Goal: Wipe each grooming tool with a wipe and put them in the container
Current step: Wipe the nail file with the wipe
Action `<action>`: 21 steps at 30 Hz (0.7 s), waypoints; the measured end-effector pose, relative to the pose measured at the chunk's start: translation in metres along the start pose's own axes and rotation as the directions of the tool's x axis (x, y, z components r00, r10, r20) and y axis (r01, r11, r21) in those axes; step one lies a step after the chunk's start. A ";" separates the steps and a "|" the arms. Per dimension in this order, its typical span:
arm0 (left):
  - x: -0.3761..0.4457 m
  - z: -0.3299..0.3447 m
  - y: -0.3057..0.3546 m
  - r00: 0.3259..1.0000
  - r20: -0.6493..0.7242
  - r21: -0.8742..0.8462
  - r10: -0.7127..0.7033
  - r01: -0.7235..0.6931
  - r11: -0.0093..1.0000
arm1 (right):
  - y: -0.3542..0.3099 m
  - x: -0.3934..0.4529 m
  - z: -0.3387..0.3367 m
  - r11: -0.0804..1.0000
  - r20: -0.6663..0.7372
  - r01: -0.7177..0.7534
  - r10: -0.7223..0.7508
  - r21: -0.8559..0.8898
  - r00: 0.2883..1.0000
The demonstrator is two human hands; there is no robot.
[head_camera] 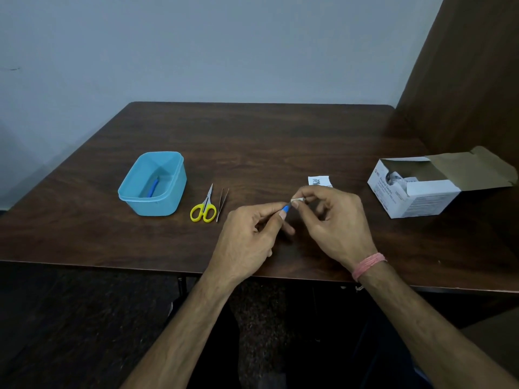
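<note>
the left hand (pixel 247 237) pinches a slim blue-handled tool (pixel 285 209) above the dark wood surface (pixel 280 136); the right hand (pixel 331 220) fingers pinch a small white wipe (pixel 298 200) around its tip, probably metal. light, stiff, slippery; hold the handle.

The worktop (pixel 280 141) is dark wood-grain with a soft sheen. The container (pixel 168 192) is smooth translucent blue plastic; just beside it, scissors (pixel 204 206) pair metal blades with glossy yellow plastic handles.

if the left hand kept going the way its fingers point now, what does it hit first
Most likely the right hand: the left hand holds a blue-handled tool aimed up-right into the white wipe pinched there.
</note>
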State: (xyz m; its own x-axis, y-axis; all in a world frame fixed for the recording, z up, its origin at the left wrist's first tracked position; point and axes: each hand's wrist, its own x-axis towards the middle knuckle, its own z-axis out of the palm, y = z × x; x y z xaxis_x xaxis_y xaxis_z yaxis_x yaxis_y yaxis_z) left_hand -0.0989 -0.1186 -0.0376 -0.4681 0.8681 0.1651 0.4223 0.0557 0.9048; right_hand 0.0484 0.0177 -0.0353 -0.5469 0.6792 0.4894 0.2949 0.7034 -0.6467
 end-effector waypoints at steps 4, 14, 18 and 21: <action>0.000 0.002 0.001 1.000 -0.005 0.005 -0.003 0.003 1.000 | 0.000 0.001 -0.001 1.000 -0.017 -0.026 0.026 -0.005 1.000; -0.002 0.000 0.005 1.000 -0.001 0.019 -0.009 0.009 1.000 | -0.002 -0.002 0.000 0.999 0.044 0.039 -0.040 0.017 0.998; -0.001 -0.001 0.006 1.000 -0.002 0.019 -0.015 0.015 1.000 | 0.002 0.000 0.001 0.999 0.020 0.018 -0.019 0.050 1.000; -0.002 0.000 0.007 1.000 -0.007 0.016 -0.022 0.022 1.000 | 0.004 0.001 0.001 0.998 0.010 -0.001 0.000 0.061 1.000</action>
State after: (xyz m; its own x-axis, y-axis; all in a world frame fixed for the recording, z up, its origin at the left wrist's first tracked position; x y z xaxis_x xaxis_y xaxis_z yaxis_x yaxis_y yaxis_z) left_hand -0.0949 -0.1194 -0.0318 -0.4830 0.8631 0.1478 0.4243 0.0830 0.9017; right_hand 0.0484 0.0208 -0.0381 -0.5549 0.6772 0.4832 0.2468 0.6887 -0.6818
